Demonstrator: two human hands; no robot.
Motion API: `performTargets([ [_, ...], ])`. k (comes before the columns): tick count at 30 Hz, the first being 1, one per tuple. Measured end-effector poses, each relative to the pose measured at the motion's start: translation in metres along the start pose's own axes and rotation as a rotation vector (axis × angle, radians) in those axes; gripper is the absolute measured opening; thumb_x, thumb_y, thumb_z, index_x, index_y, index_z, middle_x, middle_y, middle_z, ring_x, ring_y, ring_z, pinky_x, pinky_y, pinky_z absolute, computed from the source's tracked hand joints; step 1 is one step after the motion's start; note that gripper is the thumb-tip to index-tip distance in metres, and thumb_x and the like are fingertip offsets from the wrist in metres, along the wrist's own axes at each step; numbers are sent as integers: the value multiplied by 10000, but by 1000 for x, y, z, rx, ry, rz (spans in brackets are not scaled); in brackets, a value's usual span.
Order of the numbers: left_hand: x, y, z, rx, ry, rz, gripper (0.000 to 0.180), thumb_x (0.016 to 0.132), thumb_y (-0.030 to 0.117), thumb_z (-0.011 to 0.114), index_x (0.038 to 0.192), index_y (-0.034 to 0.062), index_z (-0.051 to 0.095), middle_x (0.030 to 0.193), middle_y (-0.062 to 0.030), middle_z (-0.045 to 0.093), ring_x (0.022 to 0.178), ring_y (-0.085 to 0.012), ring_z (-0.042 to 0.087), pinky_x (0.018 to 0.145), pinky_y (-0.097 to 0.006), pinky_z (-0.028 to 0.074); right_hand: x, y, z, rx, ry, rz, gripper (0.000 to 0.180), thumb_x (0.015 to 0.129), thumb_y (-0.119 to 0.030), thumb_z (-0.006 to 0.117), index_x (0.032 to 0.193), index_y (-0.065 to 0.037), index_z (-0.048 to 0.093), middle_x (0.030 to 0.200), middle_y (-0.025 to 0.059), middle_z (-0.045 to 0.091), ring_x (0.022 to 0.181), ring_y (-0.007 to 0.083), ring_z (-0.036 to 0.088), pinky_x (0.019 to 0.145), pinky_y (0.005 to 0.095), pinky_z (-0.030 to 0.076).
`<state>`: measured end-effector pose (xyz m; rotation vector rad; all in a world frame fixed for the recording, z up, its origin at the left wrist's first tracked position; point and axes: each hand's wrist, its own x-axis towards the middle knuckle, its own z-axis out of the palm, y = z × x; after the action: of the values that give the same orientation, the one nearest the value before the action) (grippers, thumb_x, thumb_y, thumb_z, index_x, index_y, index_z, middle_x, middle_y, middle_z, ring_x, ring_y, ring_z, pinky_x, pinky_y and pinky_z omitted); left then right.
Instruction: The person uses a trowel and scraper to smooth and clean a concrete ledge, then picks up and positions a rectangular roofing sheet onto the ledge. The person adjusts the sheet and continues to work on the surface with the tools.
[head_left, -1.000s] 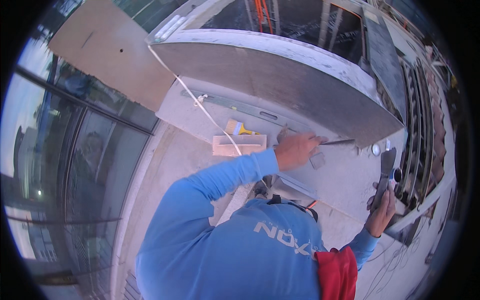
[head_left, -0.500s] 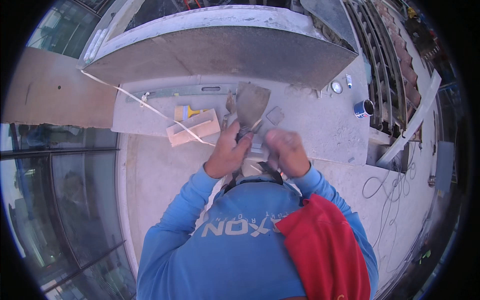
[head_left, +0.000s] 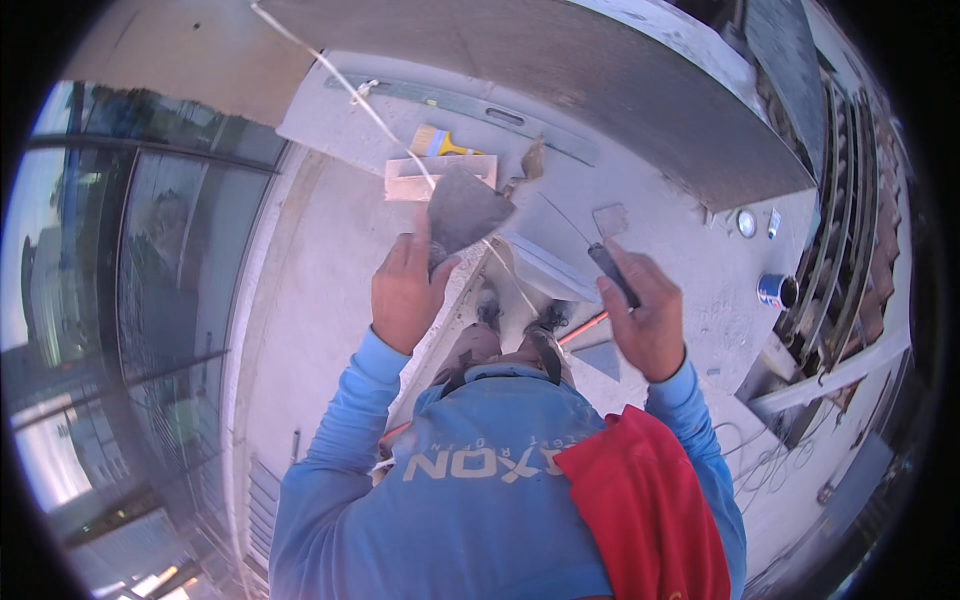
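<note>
My left hand (head_left: 405,295) is raised in front of me, gripping a flat grey trowel (head_left: 465,208) smeared with mortar, its blade pointing up and away. Off to the right, my right hand (head_left: 650,312) is closed around the dark handle (head_left: 612,272) of a small trowel whose thin shank ends in a little square blade (head_left: 609,220). The two hands are apart, above a grey concrete slab (head_left: 330,260). My blue sleeves, blue shirt and a red cloth (head_left: 640,500) fill the lower view. My shoes (head_left: 520,320) show between the hands.
On the slab lie a wooden float (head_left: 405,180), a yellow-handled brush (head_left: 440,143) and a long metal level (head_left: 470,103). A white string (head_left: 345,80) crosses diagonally. A blue can (head_left: 776,291) stands at the right. Glass panels (head_left: 130,300) drop away on the left.
My hands were together in front of my chest half a second ago; they have now moved apart, the left carrying the flat trowel, the right the small one.
</note>
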<state>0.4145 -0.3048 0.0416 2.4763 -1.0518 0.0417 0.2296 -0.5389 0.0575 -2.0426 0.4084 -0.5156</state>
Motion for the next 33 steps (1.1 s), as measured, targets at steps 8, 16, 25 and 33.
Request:
performTargets([
  [8,-57,-36,-25,-307,373,-280,654,834,78,760,1391,-52,442,1064,-246,618,945,-441,637,796,-453,526,-25,-80,130,136,-247,-237,522,909,-22,573,1424,18,494,1072,217,552,898,354,611,803,391,510],
  [16,-170,-133,-78,-325,620,-331,504,867,46,724,1316,-32,511,998,-213,633,875,-358,655,766,-401,518,29,-92,286,114,-182,-262,463,939,-87,556,1375,65,518,971,209,606,871,350,598,838,404,491],
  [25,-288,-237,-107,-634,755,-686,497,891,46,711,1327,-59,498,1034,-168,652,877,-206,642,774,-331,511,-41,-227,344,380,-201,-251,493,962,-124,589,1402,70,479,969,172,597,804,261,574,753,372,473],
  [33,-328,-239,-76,-566,700,-840,479,930,76,671,1341,-60,467,1040,-141,639,878,-188,623,770,-326,501,-33,-200,422,178,-508,-171,414,973,-150,583,1307,92,549,972,221,667,850,358,649,806,380,505],
])
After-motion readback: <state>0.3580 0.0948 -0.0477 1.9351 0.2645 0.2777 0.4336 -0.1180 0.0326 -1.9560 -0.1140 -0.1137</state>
